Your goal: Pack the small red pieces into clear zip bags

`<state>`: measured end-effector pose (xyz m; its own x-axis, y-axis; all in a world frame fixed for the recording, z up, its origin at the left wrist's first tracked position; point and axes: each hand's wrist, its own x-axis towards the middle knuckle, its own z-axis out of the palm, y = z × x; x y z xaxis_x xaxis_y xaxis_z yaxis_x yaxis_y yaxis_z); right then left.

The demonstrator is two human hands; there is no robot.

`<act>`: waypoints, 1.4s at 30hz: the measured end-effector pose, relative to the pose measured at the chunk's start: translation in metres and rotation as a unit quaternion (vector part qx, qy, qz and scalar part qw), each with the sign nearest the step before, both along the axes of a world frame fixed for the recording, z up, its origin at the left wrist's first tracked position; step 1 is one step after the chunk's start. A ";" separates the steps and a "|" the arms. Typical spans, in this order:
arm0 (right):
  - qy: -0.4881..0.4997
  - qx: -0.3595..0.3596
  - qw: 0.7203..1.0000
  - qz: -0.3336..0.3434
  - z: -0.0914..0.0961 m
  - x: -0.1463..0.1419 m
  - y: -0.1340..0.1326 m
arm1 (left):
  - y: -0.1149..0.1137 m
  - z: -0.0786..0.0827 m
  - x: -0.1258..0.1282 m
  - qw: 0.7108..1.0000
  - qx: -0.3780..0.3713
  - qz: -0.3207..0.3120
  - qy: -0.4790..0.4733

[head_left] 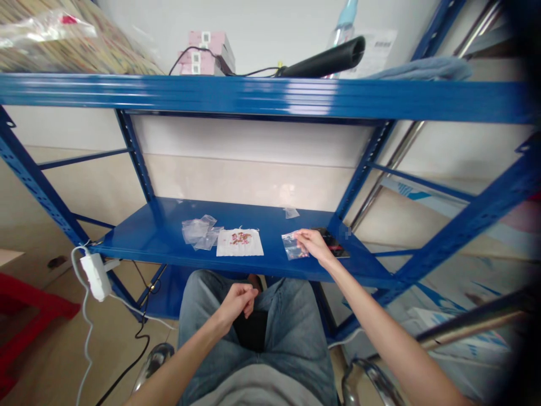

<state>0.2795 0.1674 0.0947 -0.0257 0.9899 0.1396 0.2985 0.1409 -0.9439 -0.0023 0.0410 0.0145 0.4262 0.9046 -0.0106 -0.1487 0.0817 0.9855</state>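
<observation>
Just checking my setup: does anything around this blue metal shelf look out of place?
Yes. A white plastic power adapter hangs at the front left corner of the blue metal shelf, off its surface. A small clear plastic bag also lies alone near the back, apart from the crumpled clear bags.

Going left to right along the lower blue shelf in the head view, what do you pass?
Crumpled clear plastic bags → white sheet with red print → small clear plastic bag → right hand → dark flat object

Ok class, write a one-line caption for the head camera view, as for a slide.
Right hand pinches a small clear plastic bag on a blue steel shelf; left hand curled above denim jeans.
</observation>
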 end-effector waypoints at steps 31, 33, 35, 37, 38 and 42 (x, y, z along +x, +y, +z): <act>-0.211 0.365 0.903 0.082 0.022 -0.226 -0.005 | -0.003 0.023 -0.024 0.762 0.426 -0.068 0.482; -0.166 0.366 0.913 0.068 0.025 -0.209 -0.031 | -0.001 0.021 -0.024 0.775 0.422 -0.038 0.469; -0.136 0.359 0.922 0.060 0.020 -0.191 -0.063 | 0.003 0.020 -0.024 0.815 0.388 0.022 0.430; -0.121 0.345 0.929 0.052 0.008 -0.173 -0.093 | 0.010 0.019 -0.024 0.881 0.319 0.088 0.338; -0.118 0.340 0.932 0.050 0.000 -0.165 -0.105 | 0.014 0.019 -0.024 0.916 0.273 0.110 0.270; -0.109 0.314 0.943 0.032 -0.031 -0.140 -0.133 | 0.022 0.019 -0.025 0.995 0.055 0.084 -0.017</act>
<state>0.1391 0.0349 0.0638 -0.1786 0.7097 0.6815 0.4481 0.6753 -0.5858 -0.0271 0.0632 0.0333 0.2675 0.9579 0.1046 -0.1853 -0.0554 0.9811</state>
